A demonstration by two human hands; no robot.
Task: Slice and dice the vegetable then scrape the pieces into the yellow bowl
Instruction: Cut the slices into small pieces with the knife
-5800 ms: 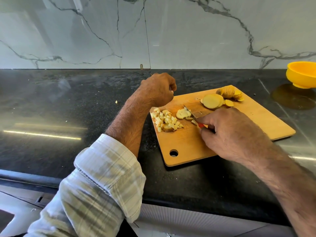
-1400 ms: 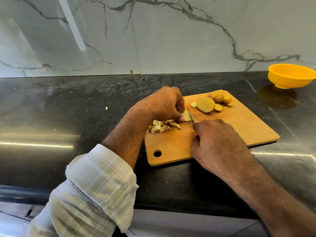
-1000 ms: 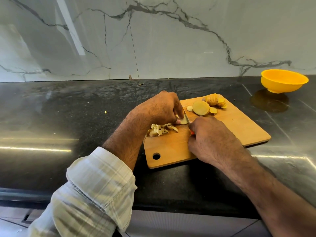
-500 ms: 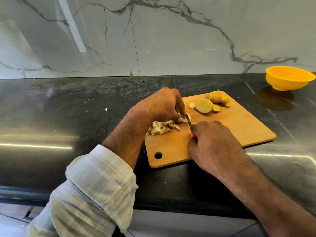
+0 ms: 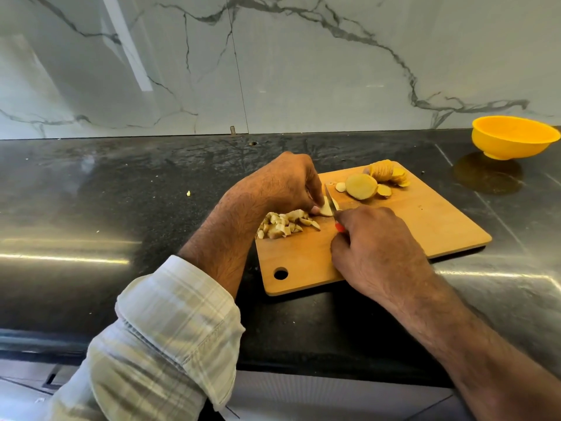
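From the head camera we see our left hand point(image 5: 282, 183) curled over a potato slice point(image 5: 326, 208), pinning it for dicing. Our right hand point(image 5: 376, 247) grips the red-handled knife point(image 5: 334, 208), blade in that slice. Diced pieces point(image 5: 282, 224) lie left on the cutting board point(image 5: 425, 220); uncut slices point(image 5: 373, 183) wait farther back. The yellow bowl point(image 5: 513, 138) stands far right, apart.

Left of board: you have open table point(image 5: 91, 208), only small crumbs on it.
Board near-right: bare cutting board point(image 5: 425, 220), passable.
Board far corner: slices point(image 5: 373, 183) block it.
Board left edge: diced pile point(image 5: 282, 224) blocks it.
Far right: yellow bowl point(image 5: 513, 138), well apart from the board.
Rear: marble wall point(image 5: 303, 71) closes off the table.
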